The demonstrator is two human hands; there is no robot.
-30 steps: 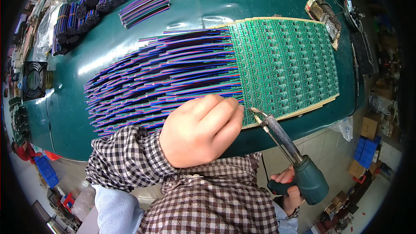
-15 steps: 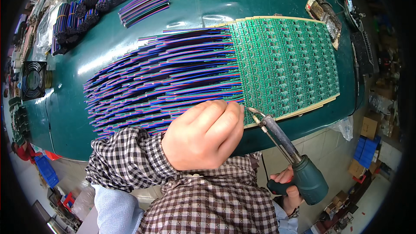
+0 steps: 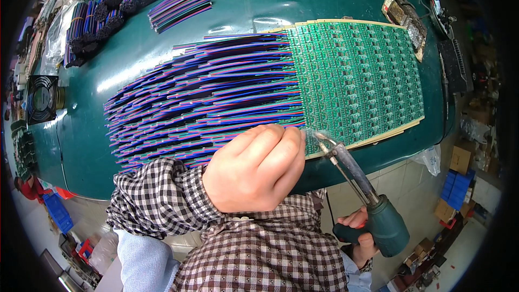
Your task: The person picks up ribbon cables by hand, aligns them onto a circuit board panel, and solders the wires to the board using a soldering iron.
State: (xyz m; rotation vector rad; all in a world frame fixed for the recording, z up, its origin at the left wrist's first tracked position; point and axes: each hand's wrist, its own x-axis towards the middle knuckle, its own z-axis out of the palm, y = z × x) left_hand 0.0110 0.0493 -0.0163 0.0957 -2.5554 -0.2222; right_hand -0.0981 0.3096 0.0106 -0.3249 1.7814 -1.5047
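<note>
circuit boards: at two o'clock; wires meet their nine o'clock edge.
left hand: fingers narrow near this edge; if gripping, i cannot tell.
right hand: holding soldering gun, four o'clock.
tip: i think brief touch, wires steady, is best.

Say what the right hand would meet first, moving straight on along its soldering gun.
With the soldering gun leading, the right hand would probably meet the green printed circuit boards first; whether the tip already touches them is unclear.

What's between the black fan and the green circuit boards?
In the head view, coloured wires lie between the fan and circuit boards, with green tabletop nearest the fan.
</note>
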